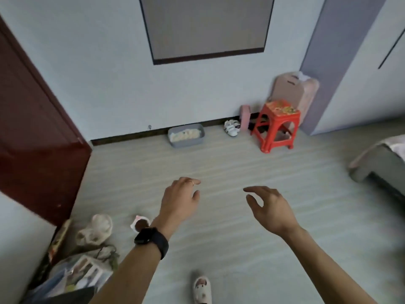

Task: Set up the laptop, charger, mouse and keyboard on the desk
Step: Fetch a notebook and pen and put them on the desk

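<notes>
Pale plank floor (pixel 219 154) fills centre frame beneath the empty, loose-fingered left hand (pixel 179 200) and right hand (pixel 270 208); no laptop or desk shows, so locating them best comes first.

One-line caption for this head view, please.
Open, empty left hand and right hand above the floor; red stool by the wall.

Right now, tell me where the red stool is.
In the head view the red stool stands on the floor at upper right, by the far wall, just in front of the pink suitcase, with small white shoes to its left.
</notes>
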Available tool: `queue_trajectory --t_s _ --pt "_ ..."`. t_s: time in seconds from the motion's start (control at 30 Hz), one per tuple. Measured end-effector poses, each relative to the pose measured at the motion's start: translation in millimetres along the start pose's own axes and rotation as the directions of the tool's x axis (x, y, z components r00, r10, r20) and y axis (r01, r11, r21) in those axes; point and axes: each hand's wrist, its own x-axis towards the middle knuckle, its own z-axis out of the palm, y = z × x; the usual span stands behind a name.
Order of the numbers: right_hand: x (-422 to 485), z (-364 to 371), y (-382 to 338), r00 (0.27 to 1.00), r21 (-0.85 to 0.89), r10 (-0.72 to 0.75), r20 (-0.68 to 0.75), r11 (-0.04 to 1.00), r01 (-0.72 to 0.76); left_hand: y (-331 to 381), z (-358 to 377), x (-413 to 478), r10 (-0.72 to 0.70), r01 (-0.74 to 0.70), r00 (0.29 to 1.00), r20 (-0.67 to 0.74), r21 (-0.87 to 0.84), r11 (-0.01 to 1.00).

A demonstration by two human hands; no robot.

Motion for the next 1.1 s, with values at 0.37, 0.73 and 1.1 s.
queue_trajectory --t_s 0.37,0.73,1.1 --pt "169.5 -107.6 116.4 0.898 -0.073 0.366 -0.243 0.917 -0.393 122.6 27.4 295.0 0.377 -0.374 0.915 0.142 -0.047 0.926" --pt "317.4 -200.5 292.4 0.747 0.02 0.535 -0.395 0.818 -0.575 314.8 118.9 538.5 0.588 -0.578 0.79 0.172 -0.108 0.809" --pt "507.0 -328.2 470.1 0.707 0.045 0.56 -0.431 0.796 -0.603 512.6 181.6 766.3 0.62 -0.607 0.768 0.163 -0.126 0.785"
